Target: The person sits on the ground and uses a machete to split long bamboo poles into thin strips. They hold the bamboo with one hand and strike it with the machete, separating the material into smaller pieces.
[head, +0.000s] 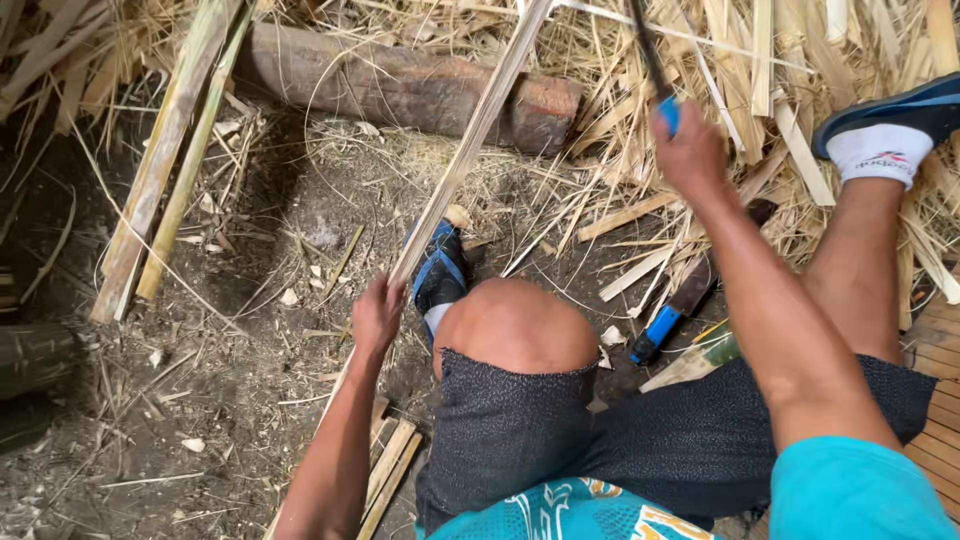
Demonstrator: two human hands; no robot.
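- bamboo poles [165,160] lie far left on the dirt, untouched
- left hand [377,313] wraps shut around the bamboo strip [470,140], low end
- strip's long axis slants up-right from that fist, over the log [400,85]
- right hand [690,150] is clenched on a blue-handled knife [655,70], blade pointing up, just right of the strip's upper part
- second blue-handled knife [675,305] on the ground between the legs
- right hand nearer the strip's far end

A thick brown log [410,88] lies across the dirt ground [200,400] at the top. Two split bamboo poles [165,150] lean at the left. A second blue-handled knife [680,305] rests on the ground near pale bamboo shavings [800,60] heaped at the right.
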